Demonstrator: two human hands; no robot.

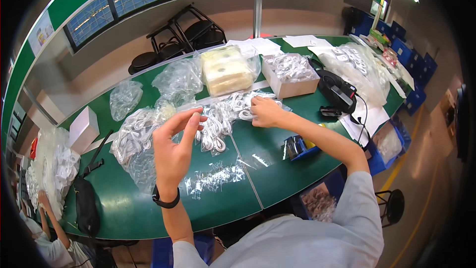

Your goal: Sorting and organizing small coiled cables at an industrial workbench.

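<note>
My left hand [173,149] is raised above the green table, fingers bent and parted from the thumb, with nothing seen in it. Beyond it runs a row of coiled white cables [214,128], several in clear plastic. At that row's right end, my right hand [267,112] has its fingers curled down against bagged white cables [239,105]; what the fingertips pinch is hidden. Left of my left hand lies a large clear bag of coiled white cables [134,136]. Small white twist-tie-like strips [215,179] are scattered on the table near me.
Behind the row stand a wrapped yellowish stack [225,72] and an open box of bagged cables [292,87]. A black device [337,92] with a cord is farther right. Near my right forearm sits a small blue bin [300,150]. Another person's hands [44,202] work at far left.
</note>
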